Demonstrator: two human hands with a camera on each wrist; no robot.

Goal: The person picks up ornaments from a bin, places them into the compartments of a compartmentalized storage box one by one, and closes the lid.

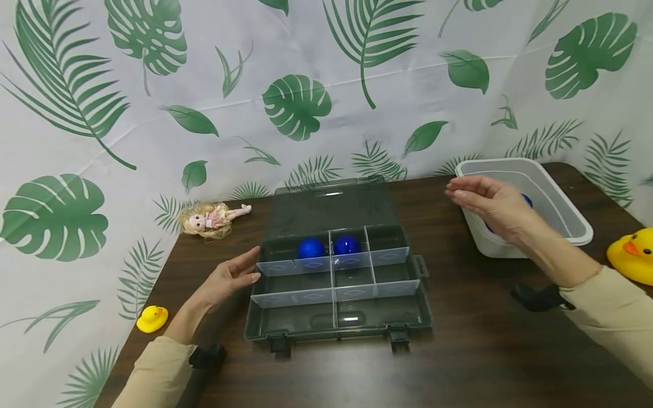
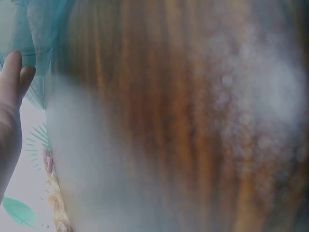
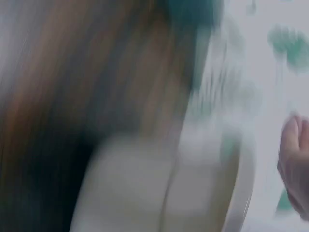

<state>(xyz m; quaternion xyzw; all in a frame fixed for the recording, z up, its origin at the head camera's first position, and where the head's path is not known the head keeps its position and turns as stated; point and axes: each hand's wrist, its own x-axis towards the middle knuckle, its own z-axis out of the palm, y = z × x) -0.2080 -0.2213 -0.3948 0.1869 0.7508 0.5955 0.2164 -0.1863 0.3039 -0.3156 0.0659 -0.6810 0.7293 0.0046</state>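
Note:
A dark translucent organizer box (image 1: 293, 323) lies with its lid tilted back. Clear dividers split its inside into compartments. Two blue balls, one glittery (image 1: 311, 248) and one shiny (image 1: 347, 245), sit in neighbouring back-row compartments. My left hand (image 1: 229, 280) is at the box's left side, fingers extended, fingertips at its edge. Over the left rim of a white bin (image 1: 551, 175) hovers my right hand (image 1: 492, 204), its fingers fairly straight and nothing visible in them. Blue (image 1: 527, 199) shows inside the bin behind that hand. In the right wrist view the fingers (image 3: 292, 140) appear at the right edge, blurred.
A doll (image 1: 214, 219) lies at the table's back left. One small yellow rubber duck (image 1: 152, 319) stands at the left edge, a larger duck (image 1: 635, 258) at the far right. Behind the dark wooden table (image 1: 474, 334) hangs a leaf-patterned cloth (image 1: 229, 45).

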